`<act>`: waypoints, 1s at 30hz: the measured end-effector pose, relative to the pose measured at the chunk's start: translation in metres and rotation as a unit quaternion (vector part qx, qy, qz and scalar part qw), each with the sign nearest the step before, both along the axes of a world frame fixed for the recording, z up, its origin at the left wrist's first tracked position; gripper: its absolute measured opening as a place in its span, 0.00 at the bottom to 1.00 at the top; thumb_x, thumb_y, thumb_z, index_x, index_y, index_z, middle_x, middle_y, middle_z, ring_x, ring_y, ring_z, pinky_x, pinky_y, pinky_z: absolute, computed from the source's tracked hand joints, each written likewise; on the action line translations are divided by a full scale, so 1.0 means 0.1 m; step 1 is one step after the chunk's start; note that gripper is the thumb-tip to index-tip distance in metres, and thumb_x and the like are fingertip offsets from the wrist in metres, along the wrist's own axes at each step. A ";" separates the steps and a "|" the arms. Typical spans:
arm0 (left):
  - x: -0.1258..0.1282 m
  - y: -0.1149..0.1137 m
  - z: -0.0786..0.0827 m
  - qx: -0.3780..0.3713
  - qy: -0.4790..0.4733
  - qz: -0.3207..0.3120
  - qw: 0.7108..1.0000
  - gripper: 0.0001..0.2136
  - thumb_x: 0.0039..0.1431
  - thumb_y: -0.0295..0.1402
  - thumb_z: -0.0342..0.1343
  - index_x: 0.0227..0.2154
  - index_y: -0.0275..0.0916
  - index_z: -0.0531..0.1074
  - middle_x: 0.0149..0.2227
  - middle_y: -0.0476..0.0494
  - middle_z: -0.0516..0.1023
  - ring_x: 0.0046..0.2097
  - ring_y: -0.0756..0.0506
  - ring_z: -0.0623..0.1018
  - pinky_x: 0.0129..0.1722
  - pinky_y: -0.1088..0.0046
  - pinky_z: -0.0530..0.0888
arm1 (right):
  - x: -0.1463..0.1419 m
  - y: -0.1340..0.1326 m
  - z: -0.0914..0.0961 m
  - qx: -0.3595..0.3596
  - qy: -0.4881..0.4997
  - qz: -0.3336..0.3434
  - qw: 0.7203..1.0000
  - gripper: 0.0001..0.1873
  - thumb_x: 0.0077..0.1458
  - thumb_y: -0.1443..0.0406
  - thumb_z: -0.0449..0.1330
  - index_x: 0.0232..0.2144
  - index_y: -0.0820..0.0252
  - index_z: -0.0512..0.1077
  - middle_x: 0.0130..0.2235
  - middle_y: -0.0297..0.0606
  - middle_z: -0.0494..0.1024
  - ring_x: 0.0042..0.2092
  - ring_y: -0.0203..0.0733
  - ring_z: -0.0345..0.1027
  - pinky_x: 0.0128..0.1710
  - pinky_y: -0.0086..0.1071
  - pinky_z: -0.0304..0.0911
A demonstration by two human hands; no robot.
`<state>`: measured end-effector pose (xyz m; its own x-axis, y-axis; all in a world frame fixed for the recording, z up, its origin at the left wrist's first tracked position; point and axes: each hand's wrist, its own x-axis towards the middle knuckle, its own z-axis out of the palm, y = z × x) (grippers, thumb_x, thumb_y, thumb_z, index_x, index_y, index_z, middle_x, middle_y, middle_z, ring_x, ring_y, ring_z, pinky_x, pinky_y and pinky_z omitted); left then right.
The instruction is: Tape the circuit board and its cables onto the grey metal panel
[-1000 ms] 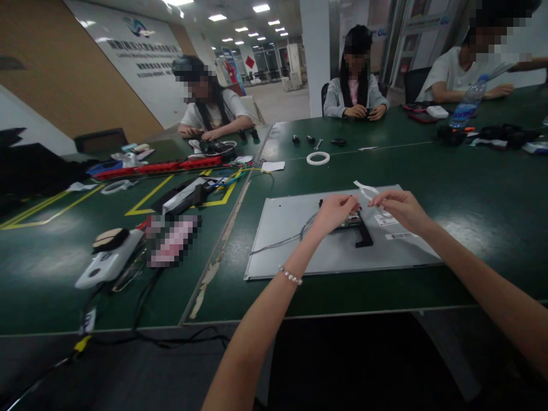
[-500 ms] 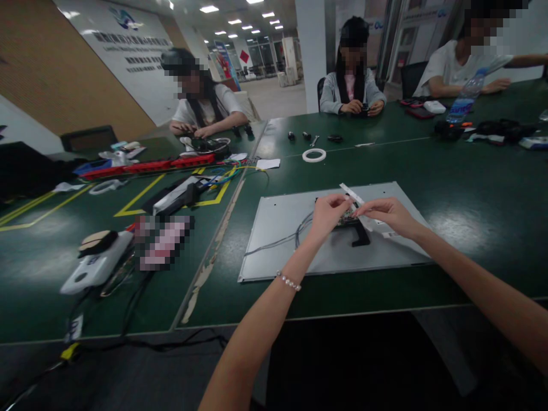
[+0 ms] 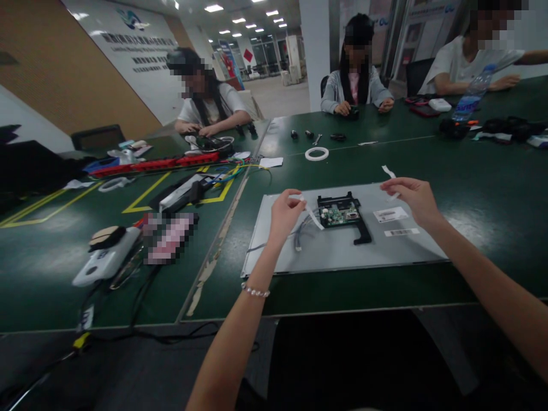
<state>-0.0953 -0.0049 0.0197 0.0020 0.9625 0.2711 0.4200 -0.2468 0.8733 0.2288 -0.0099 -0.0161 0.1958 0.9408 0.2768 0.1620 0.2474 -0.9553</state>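
Note:
A grey metal panel (image 3: 342,251) lies flat on the green table (image 3: 471,171) before me. A green circuit board in a black bracket (image 3: 341,214) sits on it, with grey cables (image 3: 299,235) running off to its left. My left hand (image 3: 285,212) hovers over the panel's left part, pinched on a white strip (image 3: 311,214). My right hand (image 3: 413,197) is raised over the panel's far right corner, pinching a small white strip (image 3: 389,171). Two white labels (image 3: 390,214) are stuck on the panel by that hand.
A white tape roll (image 3: 317,153) lies beyond the panel, with small black parts (image 3: 338,137) farther back. Left of me are a white device (image 3: 105,260), cables and a red power strip (image 3: 158,164). Three people sit at the far side. A water bottle (image 3: 473,94) stands far right.
My hands were together over the circuit board on one strip. They have moved apart: the left went left, the right went right and up, each holding a white strip. The board is uncovered.

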 end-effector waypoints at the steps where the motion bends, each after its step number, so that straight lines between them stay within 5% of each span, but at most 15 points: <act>1: -0.06 0.00 -0.04 -0.011 0.009 0.005 1.000 0.11 0.51 0.31 0.58 0.39 0.38 0.71 0.25 0.50 0.77 0.30 0.48 0.77 0.32 0.75 0.70 | 0.02 0.02 -0.02 -0.007 0.009 -0.010 1.000 0.08 0.50 0.63 0.60 0.33 0.56 0.78 0.39 0.39 0.77 0.42 0.41 0.71 0.43 0.35 0.67; 8: -0.14 0.03 -0.26 -0.018 0.072 -0.003 0.997 0.12 0.49 0.30 0.56 0.39 0.39 0.72 0.24 0.50 0.76 0.29 0.48 0.76 0.33 0.74 0.70 | 0.04 0.04 -0.11 -0.041 0.006 -0.015 0.999 0.10 0.49 0.63 0.60 0.34 0.58 0.78 0.39 0.39 0.77 0.42 0.41 0.71 0.42 0.34 0.67; 22: -0.10 0.10 -0.31 0.029 0.196 0.014 0.980 0.13 0.53 0.24 0.52 0.41 0.41 0.72 0.29 0.50 0.75 0.36 0.47 0.77 0.44 0.71 0.71 | 0.06 0.02 -0.11 -0.026 -0.101 0.014 0.994 0.10 0.52 0.62 0.58 0.35 0.56 0.78 0.39 0.37 0.77 0.39 0.39 0.70 0.44 0.36 0.67; 30: -0.10 0.11 -0.36 0.032 0.215 -0.028 0.976 0.17 0.52 0.26 0.56 0.47 0.40 0.69 0.33 0.49 0.75 0.38 0.47 0.76 0.42 0.71 0.71 | 0.08 0.03 -0.14 -0.020 -0.107 0.025 0.994 0.10 0.53 0.60 0.59 0.35 0.54 0.78 0.39 0.36 0.77 0.40 0.41 0.71 0.44 0.38 0.67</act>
